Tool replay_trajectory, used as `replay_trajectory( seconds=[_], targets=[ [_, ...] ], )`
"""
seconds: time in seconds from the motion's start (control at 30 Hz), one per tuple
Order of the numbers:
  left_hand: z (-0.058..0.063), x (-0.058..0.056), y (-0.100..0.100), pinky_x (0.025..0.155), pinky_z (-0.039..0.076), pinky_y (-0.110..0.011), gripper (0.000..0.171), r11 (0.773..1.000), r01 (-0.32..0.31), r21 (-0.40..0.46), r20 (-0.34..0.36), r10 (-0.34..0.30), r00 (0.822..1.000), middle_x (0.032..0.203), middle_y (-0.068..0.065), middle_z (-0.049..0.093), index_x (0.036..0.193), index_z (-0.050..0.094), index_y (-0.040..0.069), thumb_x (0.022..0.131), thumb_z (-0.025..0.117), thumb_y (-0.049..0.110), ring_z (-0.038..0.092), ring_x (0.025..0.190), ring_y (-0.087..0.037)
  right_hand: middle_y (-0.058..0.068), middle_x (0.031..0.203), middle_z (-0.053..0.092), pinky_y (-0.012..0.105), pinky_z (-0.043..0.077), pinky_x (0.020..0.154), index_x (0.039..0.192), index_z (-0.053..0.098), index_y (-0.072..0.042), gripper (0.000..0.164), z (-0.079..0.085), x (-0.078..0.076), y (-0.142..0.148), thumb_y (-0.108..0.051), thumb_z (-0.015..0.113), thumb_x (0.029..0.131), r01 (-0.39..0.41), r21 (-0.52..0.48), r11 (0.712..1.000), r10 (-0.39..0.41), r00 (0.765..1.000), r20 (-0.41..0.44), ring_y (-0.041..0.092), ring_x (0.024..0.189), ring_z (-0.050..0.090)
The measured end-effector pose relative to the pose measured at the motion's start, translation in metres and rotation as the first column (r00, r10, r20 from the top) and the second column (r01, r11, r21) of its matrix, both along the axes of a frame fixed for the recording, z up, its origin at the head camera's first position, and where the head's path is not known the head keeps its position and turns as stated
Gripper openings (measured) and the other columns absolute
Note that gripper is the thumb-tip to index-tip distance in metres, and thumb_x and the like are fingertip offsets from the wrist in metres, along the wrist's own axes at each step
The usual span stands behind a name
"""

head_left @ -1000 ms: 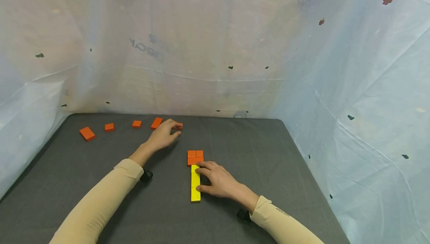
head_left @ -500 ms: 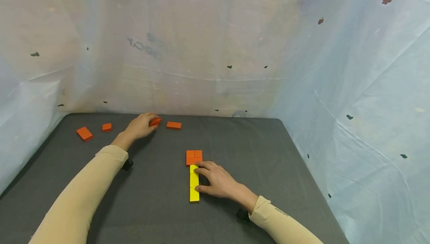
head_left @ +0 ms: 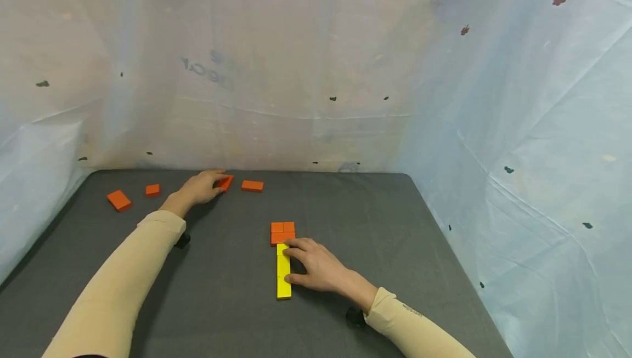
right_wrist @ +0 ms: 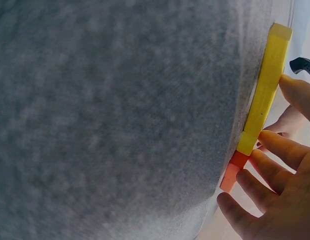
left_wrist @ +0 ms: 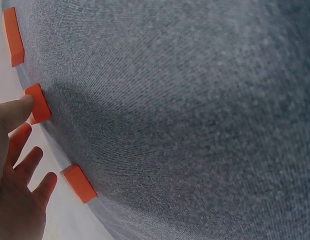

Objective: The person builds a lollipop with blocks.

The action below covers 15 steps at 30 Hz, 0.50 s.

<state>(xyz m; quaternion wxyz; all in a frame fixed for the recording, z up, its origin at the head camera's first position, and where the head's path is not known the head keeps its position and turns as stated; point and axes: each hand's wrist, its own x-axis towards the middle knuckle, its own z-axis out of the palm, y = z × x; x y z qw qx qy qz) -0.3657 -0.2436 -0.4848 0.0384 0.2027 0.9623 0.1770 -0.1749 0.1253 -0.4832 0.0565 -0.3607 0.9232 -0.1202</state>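
My left hand reaches to the far left of the table and pinches an orange block between thumb and fingers. In the left wrist view the thumb lies against this orange block, the other fingers beyond it. Nearer the middle, the straight fingers of my right hand touch the right side of a long yellow block and a small yellow block. These form a column below an orange rectangular block and two small orange square blocks. In the right wrist view the fingertips line the yellow block.
An orange block lies right of my left hand. Further left are a small orange block and a larger orange block. Pale plastic sheeting hangs behind and beside the dark grey table.
My left hand has moved left from the far-right loose orange block to the one beside it and taken hold of it. The right hand stays at the yellow blocks.
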Motion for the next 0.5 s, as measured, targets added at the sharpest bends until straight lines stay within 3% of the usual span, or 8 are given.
replay_trajectory(
  seconds=[0.23,0.5],
  targets=[
    [-0.0020,0.0021,0.0003,0.111,0.033,-0.072,0.052,1.000,0.001,-0.011,-0.003,-0.001,1.000,0.157,-0.030,0.041,0.150,0.051,-0.004,0.102,0.065,0.009,0.037,0.143,-0.053,0.004,0.160,0.046,0.046,0.043,0.115,0.149,0.058,-0.015,0.061,-0.0001,0.0004,-0.0007,-0.044,0.072,0.098,0.001,0.000,1.000,-0.001,1.000,0.004,0.023,0.147,0.043],
    [-0.0036,0.0059,0.0010,0.107,0.038,-0.070,0.056,0.995,-0.087,0.052,-0.003,0.087,0.996,0.151,-0.032,0.046,0.142,0.060,-0.002,0.097,0.075,0.028,0.043,0.136,-0.053,0.004,0.160,0.045,0.046,0.043,0.114,0.150,0.057,-0.015,0.061,0.0010,-0.0005,-0.0006,-0.045,0.072,0.098,0.004,0.007,1.000,-0.005,1.000,0.010,0.023,0.146,0.043]
  ],
)
